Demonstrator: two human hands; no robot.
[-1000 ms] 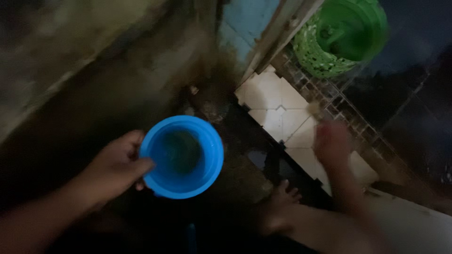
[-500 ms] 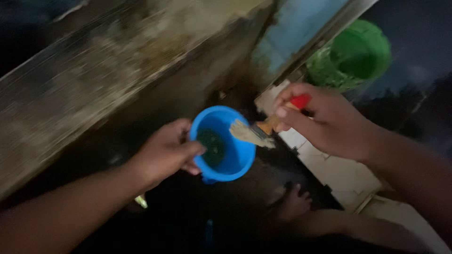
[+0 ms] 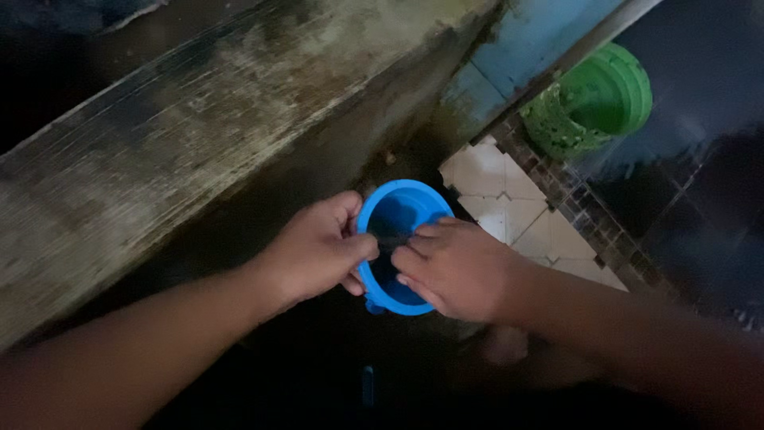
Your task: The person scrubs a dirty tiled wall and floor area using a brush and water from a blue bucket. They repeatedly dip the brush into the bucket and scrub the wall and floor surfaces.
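Left hand: clenched on the left rim of a small blue cup, thumb over the edge, fingers wrapped outside the wall. The cup is held up off the floor, mouth tilted toward the viewer, at the middle of the view.

Right hand: lies across the right and near part of the cup's mouth, fingers curled in over the rim. Whether it grips anything inside cannot be told; the palm hides the contents. The cup's interior reads dark.

Packages, labels, signs: none legible in this dim light.

Far right: a green perforated plastic basket with a smooth green pail touching it on its right side.

Floor: a patch of pale square tiles just right of the cup, bordered by a band of small dark mosaic tiles. The near floor is dark, detail lost.

Room: a long, stained, weathered concrete ledge runs diagonally from near left to far centre. A light blue painted wall stands beyond its far end. Overall illumination is low.
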